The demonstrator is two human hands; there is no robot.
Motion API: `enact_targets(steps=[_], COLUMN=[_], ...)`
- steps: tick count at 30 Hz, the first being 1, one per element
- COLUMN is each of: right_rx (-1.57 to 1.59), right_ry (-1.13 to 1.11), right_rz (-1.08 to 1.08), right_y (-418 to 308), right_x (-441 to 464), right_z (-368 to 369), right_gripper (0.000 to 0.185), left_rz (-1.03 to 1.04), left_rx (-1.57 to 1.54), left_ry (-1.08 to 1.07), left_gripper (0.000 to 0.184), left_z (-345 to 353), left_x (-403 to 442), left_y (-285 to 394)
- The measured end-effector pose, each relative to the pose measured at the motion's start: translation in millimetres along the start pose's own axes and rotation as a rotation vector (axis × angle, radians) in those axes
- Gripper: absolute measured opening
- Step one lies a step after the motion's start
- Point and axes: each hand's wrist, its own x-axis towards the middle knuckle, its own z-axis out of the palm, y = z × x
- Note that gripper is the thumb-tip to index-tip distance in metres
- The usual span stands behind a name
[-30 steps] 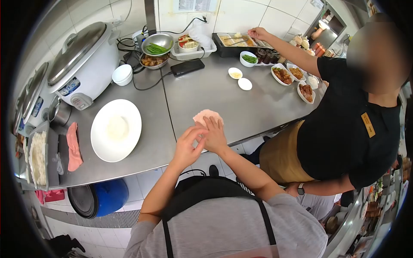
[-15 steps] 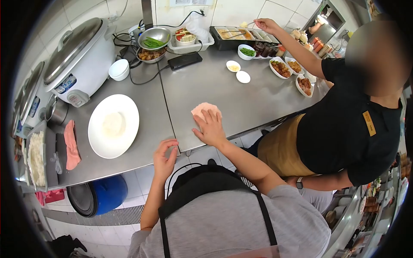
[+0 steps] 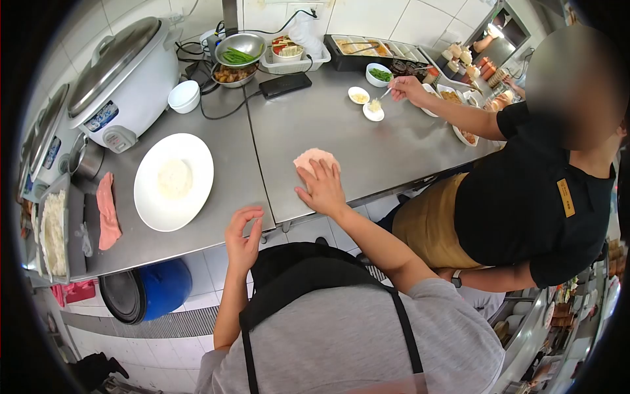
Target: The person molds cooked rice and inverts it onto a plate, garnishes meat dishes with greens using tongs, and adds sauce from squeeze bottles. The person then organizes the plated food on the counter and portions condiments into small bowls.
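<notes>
On the steel counter, a folded pink cloth (image 3: 307, 159) lies under my right hand (image 3: 323, 186), which rests on it with the fingers spread. My left hand (image 3: 244, 238) hovers by the counter's front edge, empty, its fingers loosely bent and the thumb apart. Up and to the left of it stands a large white oval plate (image 3: 147, 203) with a round mound of white rice (image 3: 174, 178). A second pink cloth (image 3: 108, 213) lies at the far left of the counter.
At the right, a co-worker's hand (image 3: 408, 90) holds a spoon of pale food over a small white dish (image 3: 373, 115). Rice cookers (image 3: 121, 85) stand at the left. A black device (image 3: 285, 85) and cable lie at the back. A blue barrel (image 3: 164, 289) stands below.
The co-worker's hand has come down from the condiment tray to the small white dish with the spoon. My right hand stays on the cloth; my left hand has shifted slightly left.
</notes>
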Motion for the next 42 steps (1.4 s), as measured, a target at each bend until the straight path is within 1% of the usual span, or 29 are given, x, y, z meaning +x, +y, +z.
enact_targets(steps=[6, 8, 10, 12, 13, 14, 15, 16, 17, 18, 19, 20, 21, 22, 23, 24, 25, 27, 28, 30, 31, 32, 33, 34, 36, 37, 39, 41, 42], right_rx=[0.004, 0.002, 0.0, 0.01, 0.019, 0.016, 0.237, 0.458, 0.456, 0.499, 0.541, 0.3, 0.296, 0.285, 0.273, 0.267, 0.293, 0.315, 0.299, 0.302, 0.228, 0.155, 0.174, 0.14, 0.041, 0.041, 0.008, 0.012, 0.023], right_ry=[-0.009, -0.027, 0.003, 0.002, 0.002, 0.003, 0.123, 0.243, 0.245, 0.267, 0.289, 0.292, 0.296, 0.207, 0.12, 0.124, 0.067, 0.01, 0.004, -0.018, 0.038, 0.09, 0.066, -0.001, -0.119, -0.116, -0.014, 0.031, 0.072], right_rz=[0.009, 0.01, 0.003, 0.008, 0.015, 0.014, 0.105, 0.198, 0.205, 0.294, 0.382, 0.2, 0.201, 0.18, 0.16, 0.168, 0.195, 0.221, 0.25, 0.251, 0.298, 0.339, 0.305, 0.309, 0.276, 0.285, 0.237, 0.246, 0.23], right_y=[-1, -1, -1, -2, -2, 0, 4, 7, 13, 23, 34, 44, 45, 45, 46, 43, 40, 39, 39, 31, 24, 18, 14, 12, 16, 15, 13, 12, 12], right_x=[0, -1, -1, -2, -2, -2, -2, -3, -5, -7, -10, -12, -13, -16, -18, -19, -22, -28, -31, -32, -33, -32, -30, -27, -28, -29, -34, -38, -39], right_z=[0, 0, 1, 0, -2, 0, 4, 10, 13, 15, 18, 24, 16, 8, 1, -7, -16, -23, -23, -20, -19, -18, -19, -21, -17, -13, -6, -2, 0], right_gripper=[0.047, 0.048, 0.048, 0.05, 0.051, 0.051, 0.047, 0.043, 0.043, 0.036, 0.031, 0.019, 0.019, 0.016, 0.013, 0.013, 0.012, 0.011, 0.015, 0.019, 0.023, 0.027, 0.027, 0.031, 0.038, 0.038, 0.037, 0.037, 0.036], left_rz=[-0.037, 0.116, 0.153, 0.075, 0.077, -0.029, -0.133, -0.131, 0.021, 0.174, 0.177, 0.353, 0.529, 0.535, 0.44, 0.343, 0.346, 0.302, 0.301, 0.295, 0.27, 0.171, 0.069, 0.039, 0.111, 0.115, -0.124, -0.081, -0.169], left_rx=[0.025, 0.193, 0.307, 0.375, 0.373, 0.275, 0.176, 0.176, 0.206, 0.233, 0.231, 0.478, 0.725, 0.721, 0.641, 0.558, 0.551, 0.479, 0.477, 0.42, 0.437, 0.466, 0.488, 0.502, 0.259, 0.259, 0.04, 0.006, 0.018], left_ry=[-0.024, -0.179, -0.302, -0.382, -0.381, -0.469, -0.558, -0.562, -0.455, -0.346, -0.35, -0.3, -0.242, -0.243, -0.323, -0.406, -0.414, -0.404, -0.399, -0.301, -0.278, -0.363, -0.445, -0.416, -0.292, -0.3, -0.166, -0.062, -0.056], left_gripper=[0.015, 0.02, 0.039, 0.056, 0.056, 0.061, 0.066, 0.066, 0.066, 0.066, 0.066, 0.059, 0.053, 0.053, 0.042, 0.032, 0.032, 0.019, 0.019, 0.02, 0.02, 0.022, 0.024, 0.024, 0.029, 0.029, 0.03, 0.026, 0.025], left_z=[2, 18, 39, 62, 71, 80, 86, 94, 105, 115, 123, 129, 129, 128, 126, 124, 122, 120, 122, 118, 114, 112, 106, 98, 84, 76, 49, 26, 12], left_x=[2, 19, 33, 47, 55, 63, 70, 73, 73, 71, 68, 66, 67, 68, 70, 71, 71, 73, 74, 72, 71, 71, 70, 66, 54, 49, 34, 19, 12], left_y=[-7, -8, -19, -23, -19, -16, -14, -18, -30, -43, -58, -73, -73, -73, -73, -69, -65, -61, -62, -69, -68, -67, -66, -65, -61, -56, -55, -74, -78])
